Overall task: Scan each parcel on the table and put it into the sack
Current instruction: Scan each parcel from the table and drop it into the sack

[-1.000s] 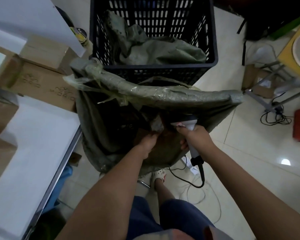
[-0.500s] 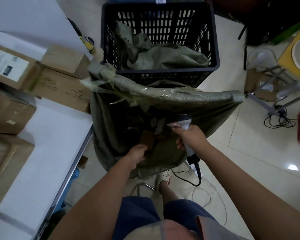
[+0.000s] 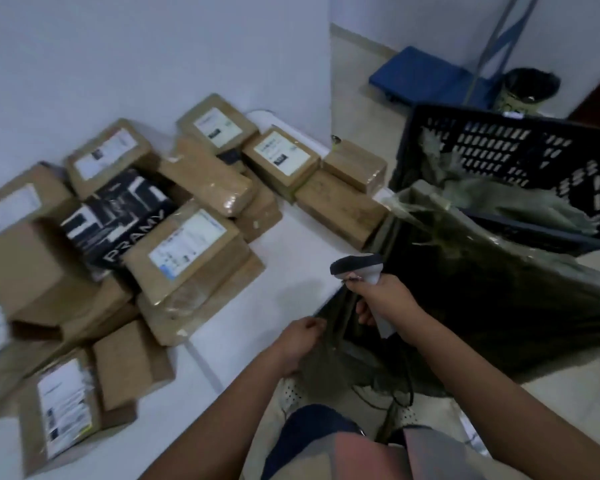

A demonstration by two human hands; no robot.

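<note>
Both hands have lifted from inside the dark green woven sack [image 3: 482,306], left hand [image 3: 300,336] gripping its rim, right hand [image 3: 378,299] holding the grey handheld scanner [image 3: 361,268]; taped brown cardboard parcels [image 3: 187,258] on the white bench [image 3: 291,251] look stiff, light, best taken by opposite edges.

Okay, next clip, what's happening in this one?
A person is working through parcels at a white table. The right hand holds a barcode scanner by its grip, and the left hand grips the near edge of a dark green sack standing open beside the table. A heap of cardboard parcels lies on the table. Behind the sack is a black crate.
</note>
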